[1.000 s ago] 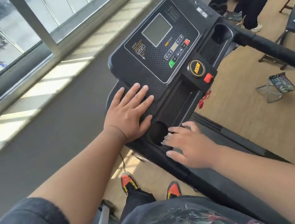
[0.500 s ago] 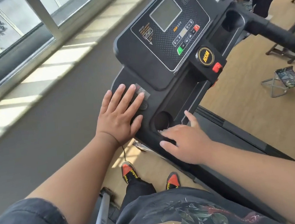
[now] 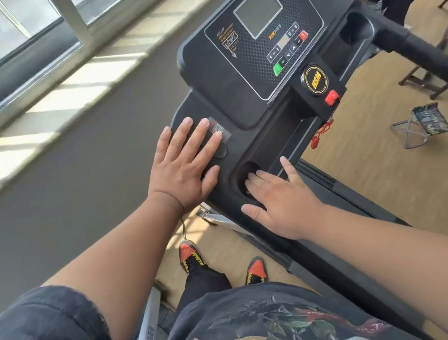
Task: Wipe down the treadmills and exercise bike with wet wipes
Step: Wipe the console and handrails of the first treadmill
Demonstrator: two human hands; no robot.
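At about ten o'clock a window [image 3: 30, 27] looks out over a blurred crowd of parked bikes, and below it a sunlit sill [image 3: 72, 95] runs diagonally.

The person's left hand [image 3: 185, 166] lies flat on the near left shoulder of the treadmill console [image 3: 257, 61], fingers [image 3: 206, 146] straight and slightly fanned, two tips reaching a small grey sticker [image 3: 219, 129] whose print is too fine to read. Half a second ago this hand lay in much the same place; a second ago it sat higher, against the panel edge.

The console fills the twelve to two o'clock region, its long axis slanting from seven o'clock up toward one o'clock. It carries a blank grey screen [image 3: 257, 9], an orange "HSM" mark just below it, a yellow-lettered "HSM" round badge [image 3: 316, 80], a green button [image 3: 278, 68], a red button [image 3: 303, 35] and a red safety key [image 3: 332, 97] with a red clip hanging on a cord. A yellow label left of the screen cannot be read.

The right hand [image 3: 286, 204] rests at the left cup holder [image 3: 246, 174], fingers straight and pressed down into the recess, thumb spread toward eight o'clock. Earlier these fingers were more bunched at the rim. Whether a wipe lies beneath cannot be told.

At three o'clock stands a small folding stool [image 3: 423, 124] on the wooden floor [image 3: 373, 174].
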